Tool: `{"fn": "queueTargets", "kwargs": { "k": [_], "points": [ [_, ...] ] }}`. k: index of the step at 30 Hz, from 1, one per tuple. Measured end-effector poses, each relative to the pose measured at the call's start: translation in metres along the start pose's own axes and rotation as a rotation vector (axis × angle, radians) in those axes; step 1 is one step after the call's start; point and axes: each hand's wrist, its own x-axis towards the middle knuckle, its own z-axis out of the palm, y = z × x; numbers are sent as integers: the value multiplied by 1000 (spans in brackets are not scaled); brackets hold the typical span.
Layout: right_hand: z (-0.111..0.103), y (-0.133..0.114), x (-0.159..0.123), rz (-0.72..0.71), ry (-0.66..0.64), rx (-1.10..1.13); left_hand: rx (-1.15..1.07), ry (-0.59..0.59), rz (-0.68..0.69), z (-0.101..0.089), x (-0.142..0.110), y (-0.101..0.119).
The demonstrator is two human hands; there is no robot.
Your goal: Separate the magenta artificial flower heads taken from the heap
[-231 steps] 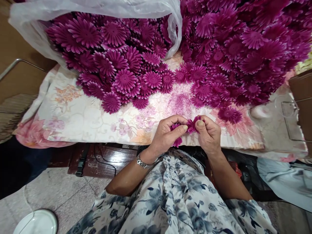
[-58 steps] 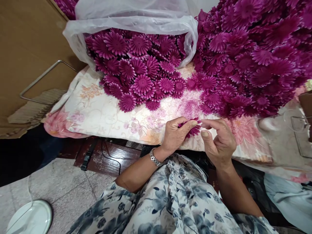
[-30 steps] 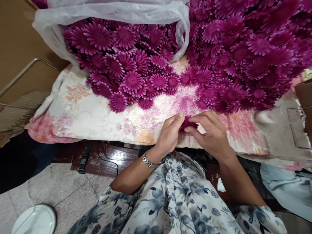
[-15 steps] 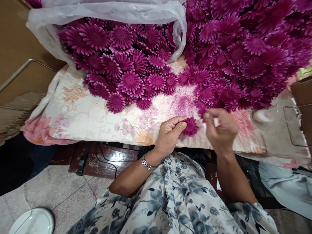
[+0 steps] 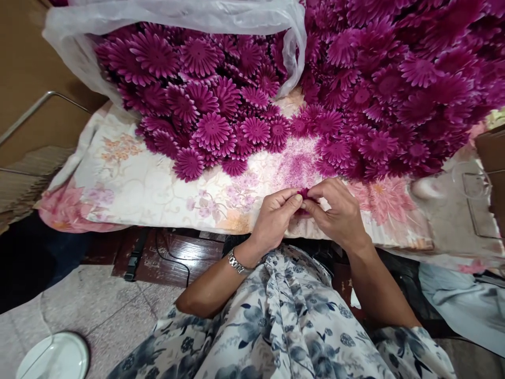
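My left hand (image 5: 275,218) pinches a small magenta artificial flower (image 5: 303,193) between thumb and fingers, just above the table's front edge. My right hand (image 5: 340,213) meets it from the other side, thumb and fingertips closed on the flower. Most of its petals are hidden by the fingers, and I cannot tell whether one layer or two are held. Beyond my hands lies a left heap of magenta flower heads (image 5: 213,130), spilling from a clear plastic bag (image 5: 169,22). A larger heap of the same flower heads (image 5: 379,145) rises on the right.
A floral cloth (image 5: 158,197) covers the table, with magenta specks between the heaps. Cardboard (image 5: 35,58) stands at the left, and a brown box (image 5: 491,152) at the right edge. Below left, a round white lid-like object (image 5: 53,358) rests on the tiled floor.
My right hand has moved left, from near the right heap with a magenta piece in its fingers, to the flower in my left hand. My left hand has barely moved.
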Motion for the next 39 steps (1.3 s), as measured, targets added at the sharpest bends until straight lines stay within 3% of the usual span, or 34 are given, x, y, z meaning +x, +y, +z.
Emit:
{"fn": "queueTargets", "kwargs": {
  "k": [6,9,13,17,20,24,26,34,39],
  "points": [
    [3,0,-6,3,76,-42,105,11,113,-6,1,-9],
    [-6,10,-5,26,203,-89,87,42,114,-7,0,-9],
    [-43,52,7,128,460,-403,41,91,47,-5,-1,-4],
    [-76,74,16,226,461,-491,8,88,-10,-1,0,0],
    [-63,51,11,156,374,-365,-18,102,0,3,2,1],
    [-23,8,0,34,59,-84,-33,37,30,7,4,-1],
    [-11,-1,-3,41,3,-33,-25,4,13,8,3,-3],
    [-5,-1,-7,59,80,-37,31,0,102,0,0,-9],
    [-17,12,4,63,292,-175,51,66,91,-4,0,-8]
  ]
}}
